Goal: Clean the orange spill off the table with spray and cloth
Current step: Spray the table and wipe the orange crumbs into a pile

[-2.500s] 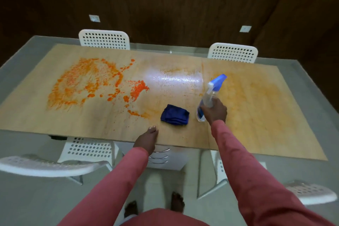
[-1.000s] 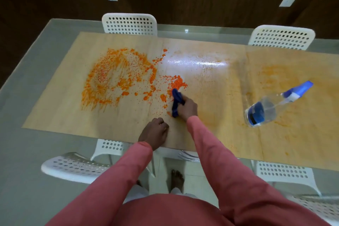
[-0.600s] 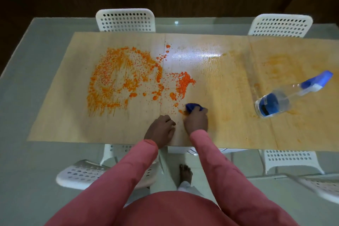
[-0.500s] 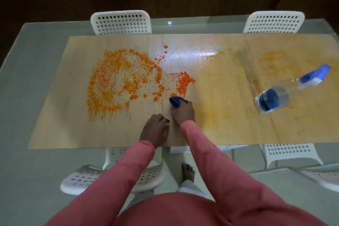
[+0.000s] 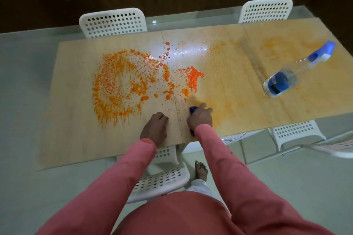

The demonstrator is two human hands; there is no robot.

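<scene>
An orange spill covers the left middle of the wooden table top, in a ring of blobs and streaks. My right hand presses a blue cloth onto the table just below the spill's right end; only small bits of cloth show under the hand. My left hand rests on the table near the front edge, fingers curled under, holding nothing. The clear spray bottle with a blue nozzle stands on the right part of the table, away from both hands.
White perforated chairs stand at the far side, under the near edge and at the right. A glass border surrounds the wooden top. My bare foot is on the floor below.
My right hand let go of the spray bottle, took the blue cloth and rubbed it back and forth at the spill's lower right edge; it now sits nearer me. My left hand's fingers have curled.
</scene>
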